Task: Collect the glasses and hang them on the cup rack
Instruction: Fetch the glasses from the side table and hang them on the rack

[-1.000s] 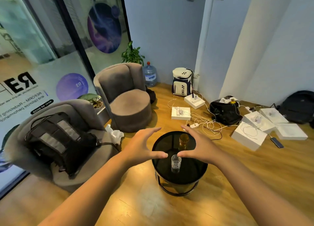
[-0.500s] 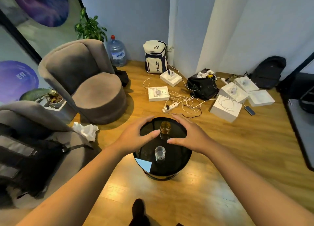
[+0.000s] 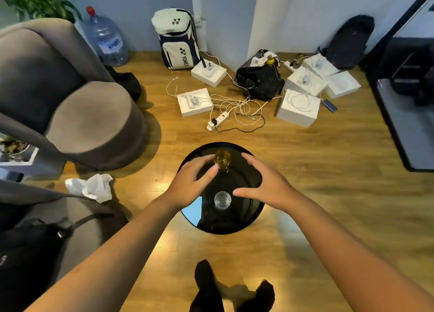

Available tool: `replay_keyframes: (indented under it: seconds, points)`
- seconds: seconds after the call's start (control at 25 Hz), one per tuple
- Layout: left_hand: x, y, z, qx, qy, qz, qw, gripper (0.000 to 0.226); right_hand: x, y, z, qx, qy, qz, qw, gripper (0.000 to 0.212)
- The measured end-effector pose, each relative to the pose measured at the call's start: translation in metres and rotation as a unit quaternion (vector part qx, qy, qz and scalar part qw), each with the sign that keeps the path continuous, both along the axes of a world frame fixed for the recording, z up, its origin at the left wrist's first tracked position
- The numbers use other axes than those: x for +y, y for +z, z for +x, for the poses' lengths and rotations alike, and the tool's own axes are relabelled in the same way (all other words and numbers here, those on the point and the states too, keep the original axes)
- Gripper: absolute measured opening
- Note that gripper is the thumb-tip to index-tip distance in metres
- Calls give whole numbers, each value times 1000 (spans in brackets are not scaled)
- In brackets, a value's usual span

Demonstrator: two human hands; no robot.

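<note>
Two glasses stand on a round black side table [image 3: 249, 220]. The amber glass [image 3: 222, 159] is at the far side, the clear glass [image 3: 222, 200] nearer to me. My left hand [image 3: 191, 182] hovers left of the glasses, fingers spread, its fingertips close to the amber glass. My right hand [image 3: 266, 182] hovers on the right, fingers spread, thumb pointing at the clear glass. Neither hand holds anything. No cup rack is in view.
Grey armchairs [image 3: 77, 114] stand to the left, one with a black bag [image 3: 25, 255]. A crumpled tissue [image 3: 90, 186] lies on the wood floor. Beyond the table are white boxes [image 3: 298, 107], cables, a power strip [image 3: 218, 120], backpacks and a water jug [image 3: 105, 39].
The view has tilted down and come closer to the table. Both hands have lowered around the two glasses, the left fingertips nearing the amber glass.
</note>
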State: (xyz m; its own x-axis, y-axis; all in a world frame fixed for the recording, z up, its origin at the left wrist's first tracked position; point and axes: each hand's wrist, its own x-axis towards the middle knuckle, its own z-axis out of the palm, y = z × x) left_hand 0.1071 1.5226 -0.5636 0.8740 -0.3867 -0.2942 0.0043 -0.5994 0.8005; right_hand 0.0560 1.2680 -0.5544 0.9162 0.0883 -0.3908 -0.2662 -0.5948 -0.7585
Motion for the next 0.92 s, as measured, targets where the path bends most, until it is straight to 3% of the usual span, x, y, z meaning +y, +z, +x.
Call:
replay_keyframes:
  seconds: [0.08, 0.28, 0.44, 0.68, 0.92]
  points:
    - [1, -30, 7, -1, -3, 8, 1000, 45, -5, -28, 0, 31, -10, 12, 999, 120]
    - [-1, -129, -4, 30, -9, 19, 999, 81, -4, -111, -18, 92, -10, 3, 996, 120]
    - [-12, -211, -17, 19, -11, 26, 999, 92, 1, -184, -22, 97, -25, 15, 995, 121]
    - [-29, -319, -27, 28, 13, 48, 998, 100, 0, -274, -8, 94, -42, 1, 995, 122]
    - [-31, -379, -22, 44, 46, 34, 997, 97, 8, -345, -13, 128, -53, 41, 990, 124]
